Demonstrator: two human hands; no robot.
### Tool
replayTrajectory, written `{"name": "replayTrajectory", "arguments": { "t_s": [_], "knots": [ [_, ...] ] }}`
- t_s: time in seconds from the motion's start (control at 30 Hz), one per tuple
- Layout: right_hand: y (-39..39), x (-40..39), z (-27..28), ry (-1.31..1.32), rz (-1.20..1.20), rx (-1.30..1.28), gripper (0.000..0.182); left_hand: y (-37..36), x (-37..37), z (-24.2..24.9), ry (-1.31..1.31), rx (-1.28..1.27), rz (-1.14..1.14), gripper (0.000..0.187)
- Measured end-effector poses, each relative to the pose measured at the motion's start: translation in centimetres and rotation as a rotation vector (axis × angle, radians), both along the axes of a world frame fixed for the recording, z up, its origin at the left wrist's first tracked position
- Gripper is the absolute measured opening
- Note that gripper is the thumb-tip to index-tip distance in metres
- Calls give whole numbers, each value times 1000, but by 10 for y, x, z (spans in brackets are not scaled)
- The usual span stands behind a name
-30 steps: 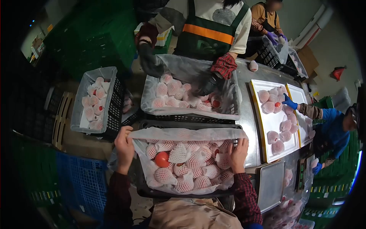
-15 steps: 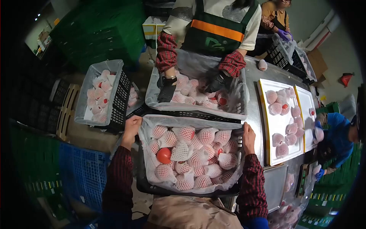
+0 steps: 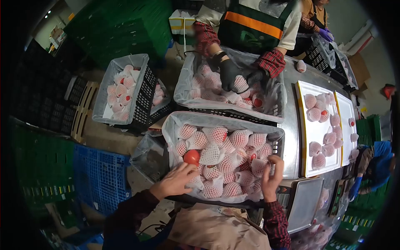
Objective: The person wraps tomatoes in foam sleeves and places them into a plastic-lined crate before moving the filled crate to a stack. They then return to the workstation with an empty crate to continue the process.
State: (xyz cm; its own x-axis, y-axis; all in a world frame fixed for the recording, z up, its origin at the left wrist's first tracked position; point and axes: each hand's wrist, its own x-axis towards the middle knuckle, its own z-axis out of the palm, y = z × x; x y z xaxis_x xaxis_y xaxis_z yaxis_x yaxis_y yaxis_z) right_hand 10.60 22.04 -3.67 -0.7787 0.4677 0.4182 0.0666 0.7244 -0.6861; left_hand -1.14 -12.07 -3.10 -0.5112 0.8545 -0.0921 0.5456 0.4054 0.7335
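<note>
In front of me a black crate with a clear plastic liner [image 3: 166, 129] is full of round fruits in pinkish-white foam nets [image 3: 229, 162]. One bare red fruit [image 3: 192, 157] shows on the left among them. My left hand [image 3: 176, 182] lies over the crate's near left side, fingers stretched out and touching the fruit just below the red one. At the right side, my right hand [image 3: 271, 177] is beside a netted fruit [image 3: 259, 167], its fingers bent and loosely apart. I see nothing held in either hand.
Across from me, a co-worker's black-gloved hands [image 3: 233, 75] handle netted fruit in another lined crate [image 3: 183, 83]. White trays [image 3: 310, 133] of fruit lie on the metal table at right. More lined crates [image 3: 141, 93] stand left, by a blue plastic pallet [image 3: 100, 179].
Both my hands have left the crate's far corners and come back toward its near half, over the fruit. The co-worker's hands have come together around a netted fruit. The view has shifted slightly.
</note>
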Motion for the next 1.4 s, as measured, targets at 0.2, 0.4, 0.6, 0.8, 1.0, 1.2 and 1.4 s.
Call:
{"name": "replayTrajectory", "arguments": {
  "t_s": [0.2,0.4,0.6,0.8,1.0,1.2,1.4],
  "knots": [
    [-60,11,21,-85,288,27,23,-6,14,-24,72,-36,13,59],
    [-95,9,52,-229,492,-524,36,2,0,11,-1475,654,475,43],
    [-109,-2,66,-35,384,-572,40,48,18,19,-1533,667,383,44],
    [-100,-5,66,174,209,-335,14,69,32,50,-998,590,255,61],
    [-99,-8,78,217,25,-788,14,75,24,39,-1266,675,286,58],
    [-84,-5,24,44,-4,-841,13,67,28,32,-1606,814,169,76],
    [-87,18,34,-42,168,-1173,22,74,18,62,-1092,702,202,75]
  ]
}}
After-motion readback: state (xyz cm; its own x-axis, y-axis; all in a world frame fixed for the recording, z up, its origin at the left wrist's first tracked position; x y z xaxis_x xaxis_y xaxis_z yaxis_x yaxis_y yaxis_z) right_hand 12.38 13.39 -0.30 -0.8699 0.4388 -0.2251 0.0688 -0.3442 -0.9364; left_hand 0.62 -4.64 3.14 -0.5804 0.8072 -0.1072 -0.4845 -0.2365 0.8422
